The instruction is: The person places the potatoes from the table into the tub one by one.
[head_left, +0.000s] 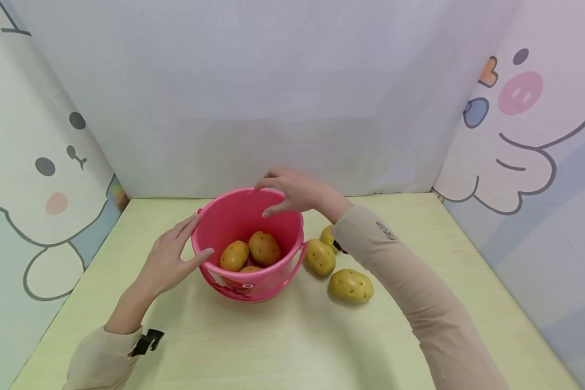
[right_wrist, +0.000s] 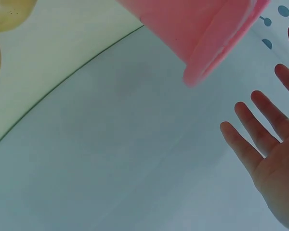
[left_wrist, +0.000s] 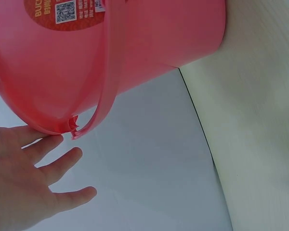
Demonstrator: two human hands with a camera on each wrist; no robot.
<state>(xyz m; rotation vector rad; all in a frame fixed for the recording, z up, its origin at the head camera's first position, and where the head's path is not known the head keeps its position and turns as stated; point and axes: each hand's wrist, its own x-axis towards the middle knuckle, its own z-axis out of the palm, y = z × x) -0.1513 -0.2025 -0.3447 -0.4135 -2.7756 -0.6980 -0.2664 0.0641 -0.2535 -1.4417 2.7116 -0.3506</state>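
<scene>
A pink bucket (head_left: 283, 281) stands on the table in the head view, its handle (left_wrist: 111, 77) hanging down the side. Inside lie a potato (head_left: 234, 255), a larger potato (head_left: 265, 248) and a third one mostly hidden by the front rim. My left hand (head_left: 173, 257) rests at the bucket's left rim, thumb toward the near edge; the left wrist view shows its fingers spread, fingertips right at the rim by the handle joint. Above the bucket's far right rim, my right hand (head_left: 294, 192) hovers with nothing in it, its fingers loosely extended in the right wrist view.
To the right of the bucket lie a potato (head_left: 320, 257), another potato (head_left: 351, 286) nearer the front, and a potato (head_left: 329, 236) partly hidden by the right sleeve. A white back wall (head_left: 273, 97) and cartoon-printed side walls (head_left: 517, 162) border the pale table (head_left: 253, 346).
</scene>
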